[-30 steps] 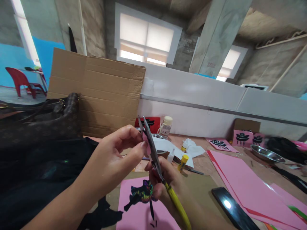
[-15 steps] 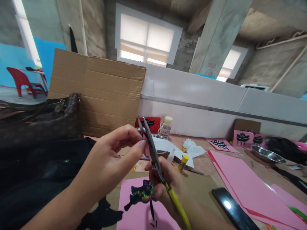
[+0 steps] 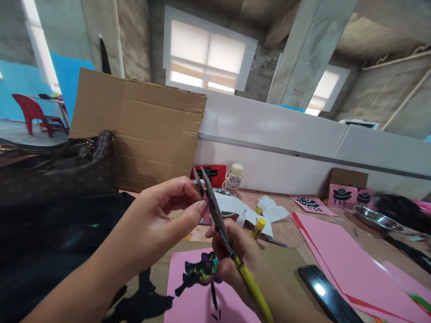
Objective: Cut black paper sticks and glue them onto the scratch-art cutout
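My left hand [image 3: 171, 211] pinches a small pink piece of paper [image 3: 206, 214] between thumb and fingers. Scissors [image 3: 217, 211] with yellow handles are gripped in my right hand [image 3: 235, 251]. Their blades point up and away, slightly apart, right at the fingertips of my left hand and the paper. Below my hands lies a pink sheet [image 3: 188, 305] bearing a black cut-out figure [image 3: 202, 271] with shiny multicoloured patches. Small black strips sit beneath the figure. Black paper scraps [image 3: 144, 296] rest to the left of the sheet.
A phone [image 3: 326, 291] lies on the right beside stacked pink sheets [image 3: 343, 251]. Behind my hands stand a yellow glue stick [image 3: 258, 228] and a lidded jar [image 3: 234, 178]. At the left are a brown handbag [image 3: 84, 175] and an upright cardboard panel [image 3: 155, 130]. A metal dish [image 3: 377, 220] is far right.
Both hands and the scissors have shifted very slightly in view. The pink piece now shows a bit more below my left fingertips. The blades remain a little apart.
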A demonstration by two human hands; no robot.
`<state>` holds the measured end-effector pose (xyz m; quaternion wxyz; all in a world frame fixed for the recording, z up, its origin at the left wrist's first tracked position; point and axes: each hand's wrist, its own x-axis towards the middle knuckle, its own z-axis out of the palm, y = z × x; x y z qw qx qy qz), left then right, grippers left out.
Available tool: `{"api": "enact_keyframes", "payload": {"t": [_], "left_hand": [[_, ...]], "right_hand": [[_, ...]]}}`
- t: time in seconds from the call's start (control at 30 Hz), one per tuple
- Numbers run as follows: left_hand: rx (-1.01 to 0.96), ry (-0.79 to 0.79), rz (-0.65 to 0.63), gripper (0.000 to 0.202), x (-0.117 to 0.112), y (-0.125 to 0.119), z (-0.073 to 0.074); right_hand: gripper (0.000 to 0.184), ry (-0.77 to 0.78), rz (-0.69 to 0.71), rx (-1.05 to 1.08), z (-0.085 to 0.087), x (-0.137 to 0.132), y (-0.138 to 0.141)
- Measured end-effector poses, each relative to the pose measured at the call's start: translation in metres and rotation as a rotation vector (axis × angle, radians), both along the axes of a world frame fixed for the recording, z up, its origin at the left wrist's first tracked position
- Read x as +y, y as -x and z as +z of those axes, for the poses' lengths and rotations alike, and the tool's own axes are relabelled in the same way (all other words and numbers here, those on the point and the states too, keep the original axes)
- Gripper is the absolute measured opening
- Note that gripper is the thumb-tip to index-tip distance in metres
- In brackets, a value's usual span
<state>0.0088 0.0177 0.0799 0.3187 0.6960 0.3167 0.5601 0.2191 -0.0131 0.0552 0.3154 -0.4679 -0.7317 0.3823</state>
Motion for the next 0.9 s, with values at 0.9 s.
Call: {"api": "enact_keyframes", "payload": {"t": [0.9], "left_hand": [[0.039,0.034,-0.054,0.017,0.002,0.007,-0.003]], "right_hand": [[0.041,0.023,0.116,0.191,-0.033,0.016,-0.011]]}}
